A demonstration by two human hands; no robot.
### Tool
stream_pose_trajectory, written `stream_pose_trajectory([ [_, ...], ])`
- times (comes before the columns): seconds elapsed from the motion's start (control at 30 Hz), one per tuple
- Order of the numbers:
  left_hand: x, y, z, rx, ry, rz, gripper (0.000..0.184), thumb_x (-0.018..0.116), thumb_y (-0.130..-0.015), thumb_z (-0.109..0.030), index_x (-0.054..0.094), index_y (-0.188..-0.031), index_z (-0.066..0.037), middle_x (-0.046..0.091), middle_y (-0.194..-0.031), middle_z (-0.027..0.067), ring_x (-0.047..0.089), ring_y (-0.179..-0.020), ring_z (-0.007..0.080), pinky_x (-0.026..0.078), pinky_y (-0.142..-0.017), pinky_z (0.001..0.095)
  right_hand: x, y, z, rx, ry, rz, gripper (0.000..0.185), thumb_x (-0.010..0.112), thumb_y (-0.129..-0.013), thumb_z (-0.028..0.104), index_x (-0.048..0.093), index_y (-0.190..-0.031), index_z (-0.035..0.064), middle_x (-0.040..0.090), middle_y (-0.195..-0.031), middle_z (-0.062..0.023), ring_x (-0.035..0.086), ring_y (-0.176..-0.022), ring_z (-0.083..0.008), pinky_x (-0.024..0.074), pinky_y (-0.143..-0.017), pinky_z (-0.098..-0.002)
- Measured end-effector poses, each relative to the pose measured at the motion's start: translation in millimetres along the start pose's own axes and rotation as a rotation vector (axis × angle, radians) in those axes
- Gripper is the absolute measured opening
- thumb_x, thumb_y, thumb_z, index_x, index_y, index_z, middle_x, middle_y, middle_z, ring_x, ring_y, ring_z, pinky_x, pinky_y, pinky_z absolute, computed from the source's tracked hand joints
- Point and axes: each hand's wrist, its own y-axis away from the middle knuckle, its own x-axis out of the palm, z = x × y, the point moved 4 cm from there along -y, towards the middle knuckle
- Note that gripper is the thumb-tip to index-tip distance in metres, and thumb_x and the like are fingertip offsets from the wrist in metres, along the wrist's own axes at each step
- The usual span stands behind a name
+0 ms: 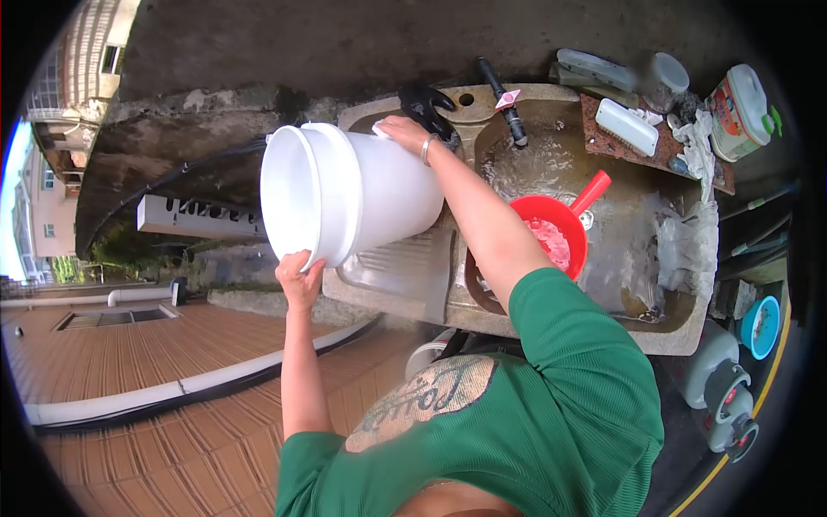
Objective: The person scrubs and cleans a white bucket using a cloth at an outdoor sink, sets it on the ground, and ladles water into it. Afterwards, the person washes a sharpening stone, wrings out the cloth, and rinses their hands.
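Note:
A large white bucket [392, 185] lies tilted on its side over the ribbed drainboard [401, 271] of the stone sink, its mouth facing left. My left hand [300, 277] grips the rim at the lower edge of the mouth. Near the bucket's base, my right hand [402, 133] presses a small white thing, perhaps a cloth, against the side. A red dipper [571, 215] with pinkish contents sits in the water-filled basin to the right. The black tap [504, 103] with a pink handle is above that basin.
Black gloves [424, 108] lie behind the bucket. A white brush [627, 127] rests on a reddish board [711, 175] beside a detergent jug [739, 112]. Clear plastic [685, 250] hangs at the basin's right side. A blue basin [760, 327] and grey containers stand at the lower right.

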Motion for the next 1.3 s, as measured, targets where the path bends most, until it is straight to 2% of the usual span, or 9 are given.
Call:
stream_pose_trajectory([
  [0.1,1.5,-4.3,-0.5,0.000,-0.040,0.012,0.027,0.075,-0.065,-0.022,0.056,-0.064,-0.003,0.053,-0.058,0.0120,0.050,-0.056,0.0302,0.039,-0.053,0.0362,-10.9,44.0,1.1,0.131,0.096,-0.319,0.042,0.053,-0.084,0.036,0.055,-0.113,0.0054,0.062,-0.104,-0.0130,0.054,-0.104,-0.0306,0.0416,-0.085,-0.0361],
  [0.27,7.6,-0.2,15.8,-0.146,0.088,-0.105,0.022,0.069,-0.075,-0.021,0.061,-0.071,-0.001,0.055,-0.058,0.0137,0.051,-0.053,0.0306,0.040,-0.051,0.0362,57.2,131.1,20.5,-0.381,0.094,-0.742,0.036,0.056,-0.083,0.025,0.054,-0.117,0.0103,0.054,-0.122,-0.0111,0.042,-0.122,-0.0298,0.0262,-0.103,-0.0447],
  [0.53,2.5,3.5,22.2,-0.201,0.177,-0.156,0.027,0.060,-0.087,-0.019,0.059,-0.075,0.005,0.048,-0.052,0.0047,0.041,-0.052,0.0076,0.036,-0.048,0.0281,127.2,178.6,66.2,-0.723,0.109,-0.438,0.046,0.056,-0.079,0.009,0.043,-0.123,0.0058,0.041,-0.133,-0.0125,0.032,-0.129,-0.0330,0.0150,-0.108,-0.0524],
  [0.67,6.2,6.4,21.7,-0.096,0.093,-0.230,0.024,0.062,-0.085,-0.017,0.061,-0.075,0.005,0.054,-0.053,0.0092,0.046,-0.048,0.0124,0.037,-0.048,0.0301,79.6,112.5,103.2,-0.622,-0.052,-0.380,0.039,0.056,-0.077,0.011,0.048,-0.115,0.0060,0.056,-0.111,-0.0149,0.052,-0.107,-0.0319,0.0381,-0.093,-0.0386],
  [0.7,5.0,10.3,19.9,-0.145,0.106,-0.233,0.023,0.068,-0.079,-0.019,0.062,-0.070,0.001,0.054,-0.055,0.0137,0.052,-0.051,0.0273,0.039,-0.050,0.0345,67.3,88.4,110.0,-0.460,-0.073,-0.226,0.036,0.057,-0.077,0.017,0.050,-0.112,0.0077,0.060,-0.103,-0.0158,0.056,-0.099,-0.0319,0.0424,-0.087,-0.0375],
  [0.8,4.7,20.8,14.9,-0.077,0.116,-0.232,0.022,0.070,-0.077,-0.017,0.060,-0.068,0.000,0.054,-0.056,0.0137,0.051,-0.050,0.0280,0.038,-0.049,0.0347,58.3,-2.3,100.1,-0.550,0.104,0.027,0.036,0.057,-0.078,0.034,0.057,-0.100,0.0058,0.063,-0.098,-0.0156,0.059,-0.093,-0.0304,0.0440,-0.082,-0.0357],
  [0.93,7.6,13.3,11.0,-0.048,0.094,-0.280,0.022,0.072,-0.074,-0.016,0.058,-0.064,-0.001,0.054,-0.055,0.0130,0.049,-0.048,0.0297,0.036,-0.047,0.0349,43.6,-45.4,59.4,-0.240,0.399,0.150,0.038,0.049,-0.085,0.035,0.058,-0.103,0.0030,0.062,-0.100,-0.0144,0.058,-0.095,-0.0268,0.0436,-0.083,-0.0340],
  [1.07,10.0,-1.8,-2.2,-0.002,0.005,-0.285,0.023,0.073,-0.072,-0.016,0.058,-0.062,-0.003,0.054,-0.054,0.0126,0.050,-0.047,0.0305,0.037,-0.046,0.0350,29.4,7.5,58.0,-0.108,0.254,-0.179,0.040,0.046,-0.084,0.037,0.059,-0.104,0.0054,0.060,-0.110,-0.0147,0.057,-0.101,-0.0328,0.0426,-0.087,-0.0394],
  [1.3,14.4,-17.1,2.1,-0.090,0.026,-0.225,0.016,0.069,-0.076,-0.015,0.064,-0.072,0.000,0.058,-0.058,0.0146,0.054,-0.051,0.0309,0.041,-0.050,0.0361,79.8,136.0,82.5,-0.669,0.177,-0.752,0.030,0.058,-0.080,0.021,0.055,-0.107,0.0092,0.056,-0.115,-0.0095,0.047,-0.113,-0.0309,0.0326,-0.098,-0.0420],
])
